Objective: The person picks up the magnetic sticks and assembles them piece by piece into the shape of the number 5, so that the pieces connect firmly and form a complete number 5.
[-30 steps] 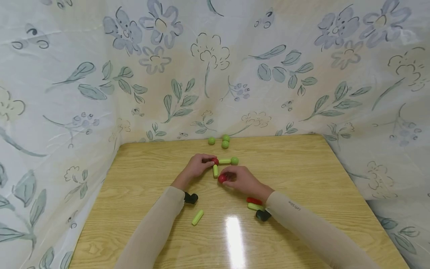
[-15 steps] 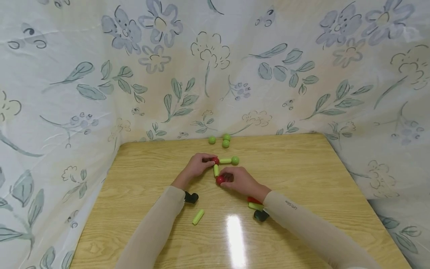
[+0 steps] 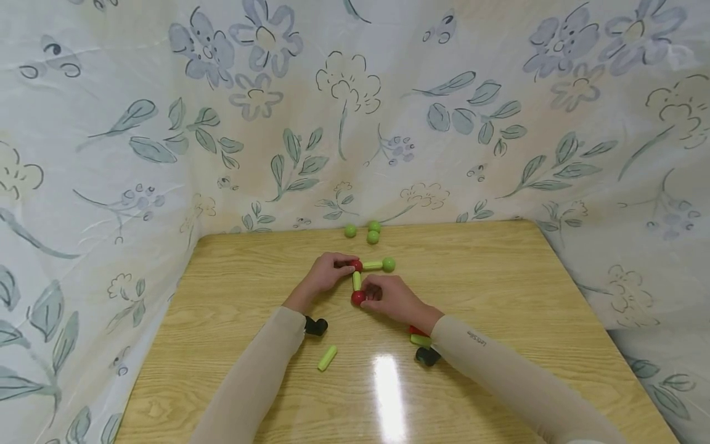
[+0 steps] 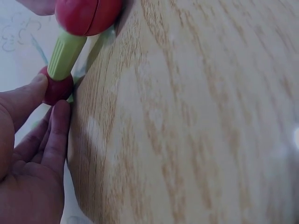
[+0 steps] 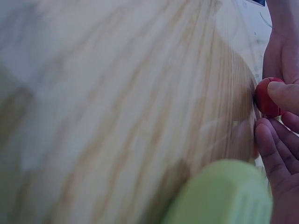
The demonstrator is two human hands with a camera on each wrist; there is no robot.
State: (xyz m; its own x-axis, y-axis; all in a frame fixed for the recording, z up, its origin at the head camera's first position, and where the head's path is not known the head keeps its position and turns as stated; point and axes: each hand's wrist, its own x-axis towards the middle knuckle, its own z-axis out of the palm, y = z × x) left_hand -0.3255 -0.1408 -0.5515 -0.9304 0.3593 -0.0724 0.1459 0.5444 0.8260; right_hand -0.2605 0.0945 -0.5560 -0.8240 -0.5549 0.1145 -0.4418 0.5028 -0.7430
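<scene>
My left hand (image 3: 330, 271) pinches a red ball (image 3: 356, 265) between thumb and fingers. From that ball a yellow-green stick (image 3: 372, 266) runs right to a green ball (image 3: 389, 264), and a second yellow-green stick (image 3: 357, 281) points toward me. At this stick's near end sits another red ball (image 3: 358, 298), which my right hand (image 3: 392, 297) holds by thumb and fingers. In the left wrist view the near red ball (image 4: 86, 16) and the stick (image 4: 66, 55) meet. The right wrist view shows a red ball (image 5: 268, 97) under the thumb.
Several green balls (image 3: 373, 237) lie by the table's back edge. A loose yellow-green stick (image 3: 327, 357) lies in front. Near the right sleeve are a red stick (image 3: 417, 330) and a yellow-green stick (image 3: 420, 340), partly covered. A patterned cloth (image 3: 355, 123) hangs behind the wooden table (image 3: 471, 265).
My right hand has moved the near red ball left and slightly toward me, to the end of the stick. The left hand stays on its red ball.
</scene>
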